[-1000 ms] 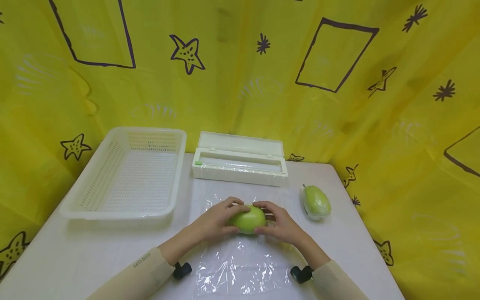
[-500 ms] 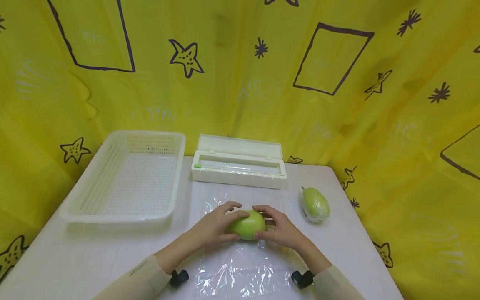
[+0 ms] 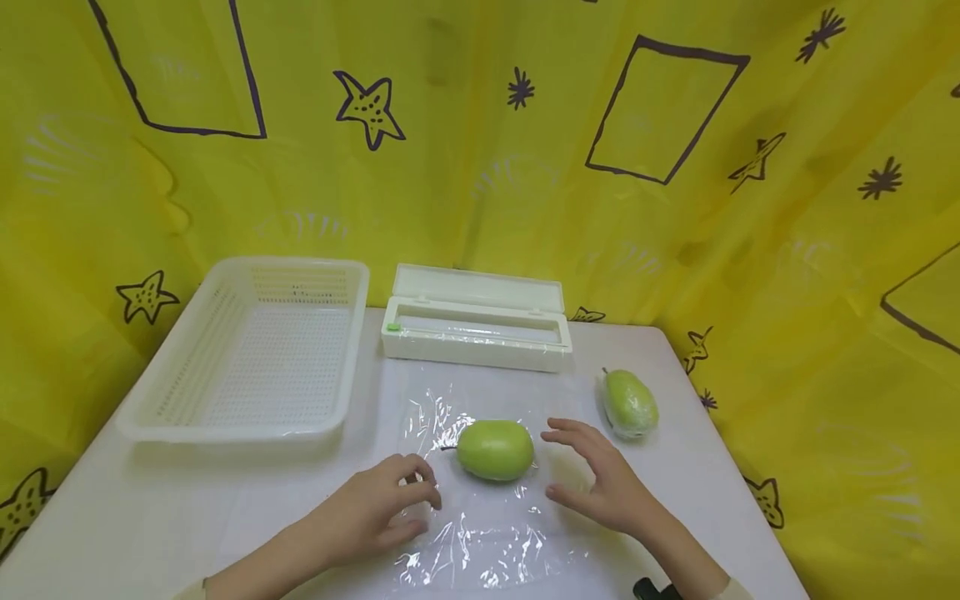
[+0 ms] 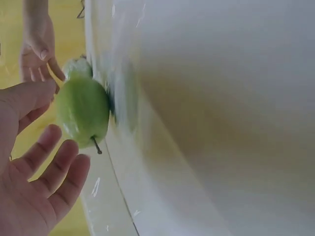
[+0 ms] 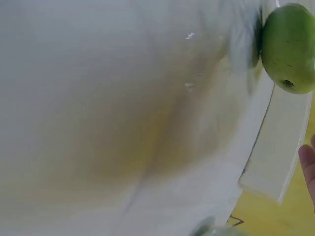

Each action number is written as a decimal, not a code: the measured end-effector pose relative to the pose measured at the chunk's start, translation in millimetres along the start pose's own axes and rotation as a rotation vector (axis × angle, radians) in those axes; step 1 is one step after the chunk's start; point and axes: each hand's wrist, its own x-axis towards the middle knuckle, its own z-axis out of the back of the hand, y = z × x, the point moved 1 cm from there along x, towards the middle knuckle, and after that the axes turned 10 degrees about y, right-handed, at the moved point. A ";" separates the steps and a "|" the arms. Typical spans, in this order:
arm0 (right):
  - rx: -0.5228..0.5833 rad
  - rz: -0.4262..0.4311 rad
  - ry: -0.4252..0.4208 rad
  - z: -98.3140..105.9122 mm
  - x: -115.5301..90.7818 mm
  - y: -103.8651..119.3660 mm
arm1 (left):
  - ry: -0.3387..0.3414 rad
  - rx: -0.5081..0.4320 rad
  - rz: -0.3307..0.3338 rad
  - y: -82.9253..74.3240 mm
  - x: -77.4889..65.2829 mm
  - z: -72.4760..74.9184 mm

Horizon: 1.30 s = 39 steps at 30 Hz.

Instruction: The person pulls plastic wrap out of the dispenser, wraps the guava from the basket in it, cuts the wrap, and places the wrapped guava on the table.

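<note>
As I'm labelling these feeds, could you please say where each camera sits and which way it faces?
Head: on the head, facing forward and down at the unwrapped fruit; left hand and right hand show.
Left wrist: on that wrist, facing the fruit's stem end; both hands show.
Right wrist: on that wrist, facing the fruit's other end; part of the right hand shows.
Both wrist views share that fruit.

The right wrist view's edge crops the green fruit (image 5: 288, 51) and fingers (image 5: 308, 169).

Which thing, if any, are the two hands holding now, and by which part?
Nothing is held: the left hand and the right hand are both apart from the green fruit, which lies on the clear film.
</note>
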 end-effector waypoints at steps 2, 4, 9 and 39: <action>-0.052 0.049 0.003 1.3 -11.9 1.5 | 0.022 0.016 -0.035 -5.1 -8.3 0.0; -0.082 0.084 0.038 0.2 -23.0 1.9 | 0.051 0.048 -0.050 -8.7 -14.7 -1.7; -0.117 0.064 0.230 -4.0 -46.4 0.1 | 0.169 0.134 -0.076 -11.7 -24.8 -11.0; -0.159 0.121 0.172 -3.4 -70.7 -7.6 | 0.011 0.091 -0.099 -13.7 -34.7 -1.7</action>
